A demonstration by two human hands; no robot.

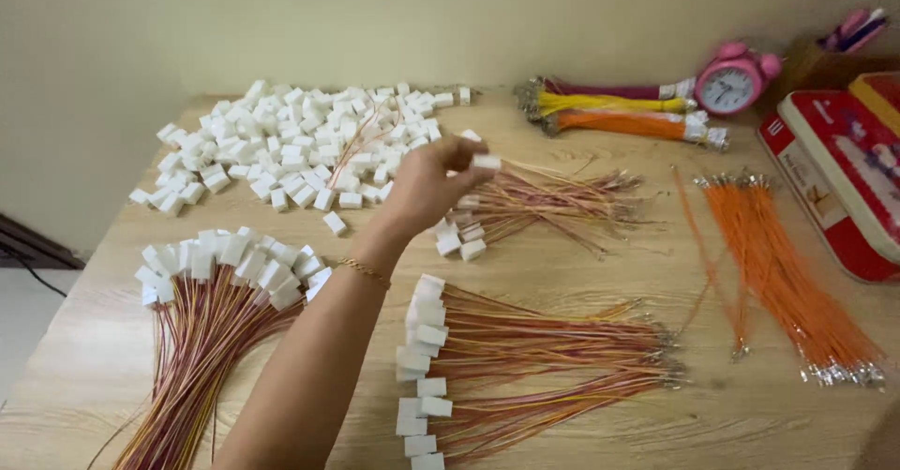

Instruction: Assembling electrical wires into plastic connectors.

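White plastic connector housing (487, 162) sits pinched at our left hand's (427, 189) fingertips (469, 156), held above the light wooden table (562, 273), beside the pile of loose white housings (300, 142).

A single head-worn camera looks down and forward over the table (581, 273) from close above, toward the wall beyond the left hand's (427, 184) grip.

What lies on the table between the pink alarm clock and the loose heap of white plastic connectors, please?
In the head view, three tied wire bundles (dark red, yellow, orange) lie between the pink alarm clock and the heap of white connectors, with bare wooden table beside them.
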